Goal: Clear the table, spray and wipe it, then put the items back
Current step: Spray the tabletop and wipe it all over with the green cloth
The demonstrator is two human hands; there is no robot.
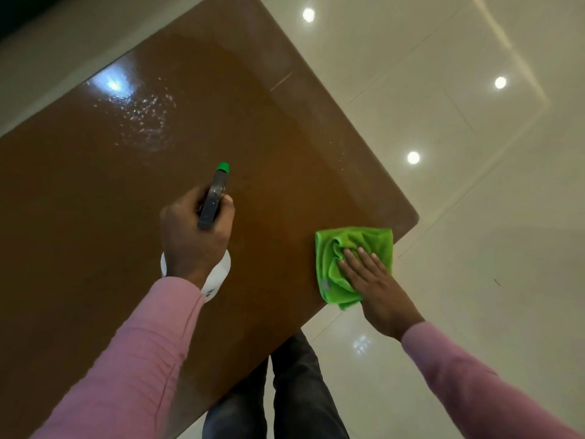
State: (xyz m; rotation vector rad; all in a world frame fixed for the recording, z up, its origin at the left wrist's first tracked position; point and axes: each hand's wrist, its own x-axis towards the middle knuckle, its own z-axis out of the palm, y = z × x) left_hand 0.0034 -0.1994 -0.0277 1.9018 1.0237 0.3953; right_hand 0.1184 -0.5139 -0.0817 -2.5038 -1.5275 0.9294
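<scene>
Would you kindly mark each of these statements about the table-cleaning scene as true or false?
1. The left hand grips the spray bottle. True.
2. The bottle's nozzle tip is red. False: it is green.
3. The right hand rests flat on the green cloth. True.
4. The cloth lies at the middle of the table. False: it lies near the table's right corner.
5. Spray droplets glisten on the far left part of the tabletop. True.
6. The person wears blue sleeves. False: the sleeves are pink.
</scene>
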